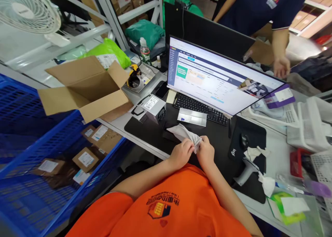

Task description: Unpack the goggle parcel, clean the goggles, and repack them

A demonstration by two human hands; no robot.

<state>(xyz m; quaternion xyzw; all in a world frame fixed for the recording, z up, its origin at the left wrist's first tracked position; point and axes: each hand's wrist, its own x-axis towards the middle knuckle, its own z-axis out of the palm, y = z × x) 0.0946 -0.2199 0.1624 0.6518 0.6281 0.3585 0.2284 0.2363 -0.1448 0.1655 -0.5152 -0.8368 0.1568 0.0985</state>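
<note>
My left hand (pixel 182 153) and my right hand (pixel 206 151) are close together over the front of the black desk mat (pixel 145 131). The fingers of both are closed on one end of a light grey, thin, creased cloth (pixel 183 132). Its other end points away to the left; whether it is a flat cloth or a pouch I cannot tell. Just beyond it lies a flat silver-white packet (pixel 192 117), in front of the black keyboard (pixel 204 109). To the left stands a small grey-white box (pixel 155 107) with a printed label and a black strap-like shape beside it.
A monitor (pixel 207 78) stands behind the keyboard. An open carton (pixel 85 88) sits at left, above a blue crate (pixel 28 164) holding parcels. A mouse (pixel 244 140), a grey handheld scanner (pixel 246 171) and crumpled tissues (pixel 266 184) lie right. A co-worker's hand (pixel 281 66) shows behind the monitor.
</note>
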